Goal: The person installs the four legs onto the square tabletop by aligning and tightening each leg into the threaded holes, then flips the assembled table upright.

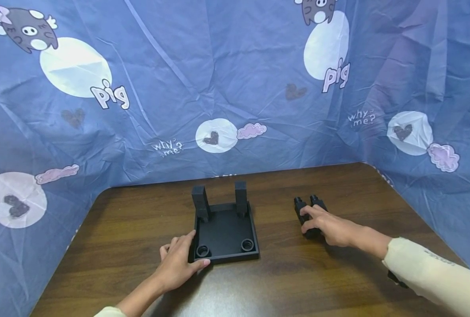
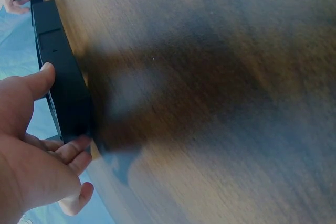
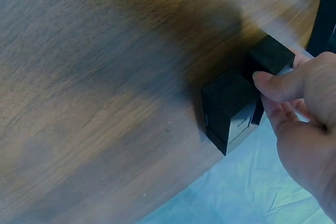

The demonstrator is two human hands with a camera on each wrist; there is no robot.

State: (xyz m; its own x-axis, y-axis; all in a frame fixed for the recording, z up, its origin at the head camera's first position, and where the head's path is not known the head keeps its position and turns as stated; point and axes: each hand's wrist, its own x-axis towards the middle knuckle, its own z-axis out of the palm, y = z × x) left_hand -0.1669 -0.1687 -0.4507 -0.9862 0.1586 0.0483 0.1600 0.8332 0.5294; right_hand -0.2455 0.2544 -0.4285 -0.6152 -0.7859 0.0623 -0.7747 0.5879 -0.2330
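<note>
A black square panel (image 1: 227,233) with a raised rim lies on the table. Two square black legs (image 1: 240,196) stand upright at its far corners, and round sockets (image 1: 247,245) show at its near corners. My left hand (image 1: 175,264) holds the panel's near left corner, thumb on the front wall and fingers along the left side. To the right, two more black legs lie side by side, round ends pointing away. My right hand (image 1: 328,224) pinches the left one of these legs (image 3: 269,55); the other leg (image 3: 228,98) lies right beside it.
The brown wooden table (image 1: 140,220) carries everything. A blue printed cloth (image 1: 227,88) hangs behind its far edge and along both sides. Under the right sleeve (image 1: 437,273) a small black thing (image 1: 396,279) peeks out.
</note>
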